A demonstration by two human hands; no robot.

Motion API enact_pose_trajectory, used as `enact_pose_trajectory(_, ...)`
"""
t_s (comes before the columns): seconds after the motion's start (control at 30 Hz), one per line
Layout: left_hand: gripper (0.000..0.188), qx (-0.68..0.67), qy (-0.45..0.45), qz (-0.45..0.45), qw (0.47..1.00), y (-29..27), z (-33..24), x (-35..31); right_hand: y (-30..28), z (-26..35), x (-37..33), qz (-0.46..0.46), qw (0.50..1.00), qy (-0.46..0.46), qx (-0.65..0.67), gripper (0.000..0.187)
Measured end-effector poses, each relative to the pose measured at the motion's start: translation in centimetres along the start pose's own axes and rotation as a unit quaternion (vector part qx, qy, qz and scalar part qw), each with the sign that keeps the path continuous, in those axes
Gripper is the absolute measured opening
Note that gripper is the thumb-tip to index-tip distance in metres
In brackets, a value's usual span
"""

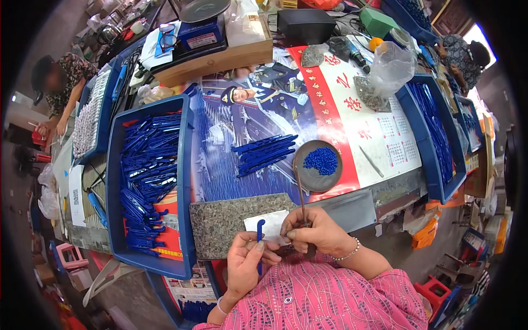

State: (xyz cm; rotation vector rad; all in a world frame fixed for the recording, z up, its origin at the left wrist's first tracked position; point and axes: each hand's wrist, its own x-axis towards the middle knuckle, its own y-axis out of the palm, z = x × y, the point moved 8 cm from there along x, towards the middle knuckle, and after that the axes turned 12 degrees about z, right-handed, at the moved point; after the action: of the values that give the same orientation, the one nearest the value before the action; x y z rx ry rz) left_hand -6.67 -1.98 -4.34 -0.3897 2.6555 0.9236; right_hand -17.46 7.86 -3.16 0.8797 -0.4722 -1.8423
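From my distant seat I am seeing the left hand [246,265] pinching a slender blue plastic piece with a hooked end [260,228] upright at the lower centre of the frame, while the right hand [320,232] is closing its fingers around a slim metal tool [301,195], its tip showing against the left rim of a round grey dish [331,183] holding small blue beads [322,160]. One piece is being worked on, I judge; its stage I cannot tell. A small bunch of slim blue pieces [267,154] is lying mid-frame, and many more are filling the deep blue plastic trays [188,165] at left and right. Which are finished I cannot tell, but plenty of beads are waiting, so considerable work is probably pending.
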Motion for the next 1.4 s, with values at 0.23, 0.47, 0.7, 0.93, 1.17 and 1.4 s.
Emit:
enact_pose_trajectory(0.23,0.014,-0.009,-0.017,0.024,1.0,0.6,0.1,0.0,0.9,-1.3,0.5,0.052,0.994,-0.002,0.095,0.011)
enact_pose_trajectory(0.47,0.015,-0.003,-0.023,0.047,0.999,0.8,0.4,0.2,1.4,-1.5,0.5,0.064,0.991,-0.004,0.115,0.011)
enact_pose_trajectory(0.7,0.016,-0.01,-0.035,0.056,0.998,0.8,0.7,0.2,1.2,-2.2,0.8,0.057,0.983,0.001,0.176,0.011)
enact_pose_trajectory(0.93,0.017,-0.004,-0.036,0.062,0.997,0.9,0.8,0.2,1.3,-2.6,0.8,0.058,0.979,0.011,0.196,0.012)
enact_pose_trajectory(1.17,0.017,-0.011,-0.042,0.051,0.998,1.2,0.5,0.1,1.2,-2.4,0.6,0.013,0.988,-0.003,0.151,0.013)
enact_pose_trajectory(1.4,0.018,0.029,-0.041,0.031,0.998,1.3,0.1,-0.1,1.1,-0.7,0.0,-0.047,0.98,-0.068,-0.182,0.013)
